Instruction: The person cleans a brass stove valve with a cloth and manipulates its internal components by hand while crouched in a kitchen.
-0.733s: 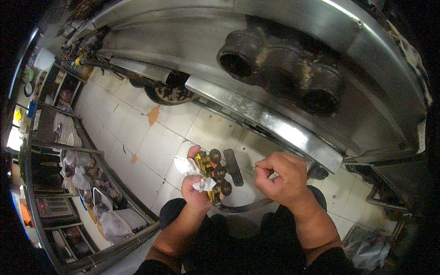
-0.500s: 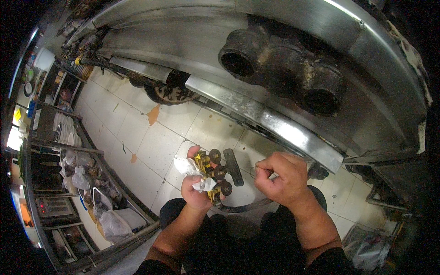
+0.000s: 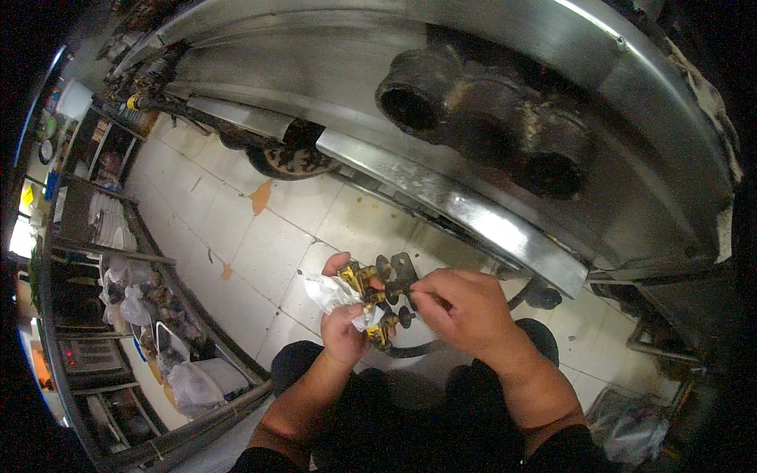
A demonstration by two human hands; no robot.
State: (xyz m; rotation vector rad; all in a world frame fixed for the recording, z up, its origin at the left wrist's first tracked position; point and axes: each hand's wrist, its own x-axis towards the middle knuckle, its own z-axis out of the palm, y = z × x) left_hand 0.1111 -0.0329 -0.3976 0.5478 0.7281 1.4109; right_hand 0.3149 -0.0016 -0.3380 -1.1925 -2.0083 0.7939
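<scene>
My left hand [image 3: 344, 335] is closed around a brass gas burner assembly [image 3: 355, 277] with several dark round discs on its stems. A crumpled white tissue [image 3: 325, 292] lies between that hand and the brass. Just beyond the discs is a dark flat bar [image 3: 403, 270] with a hole in its end. My right hand [image 3: 473, 307] is pinched at the middle stem, thumb and forefinger together; what they hold is too small and covered to name. A dark hose [image 3: 418, 351] curves away below the assembly, passing under my right hand.
Above my hands is a steel stove front with a sooty three-mouthed burner casting [image 3: 485, 134] and a metal ledge [image 3: 465, 209]. Shelves [image 3: 150, 256] with plates and bagged goods run along the left. A plastic bag [image 3: 631, 426] lies at lower right on the tiled floor [image 3: 213, 189].
My right hand has moved left, from beside the burner assembly to its middle stem. The assembly has shifted slightly to the right and turned a little in my left hand.
</scene>
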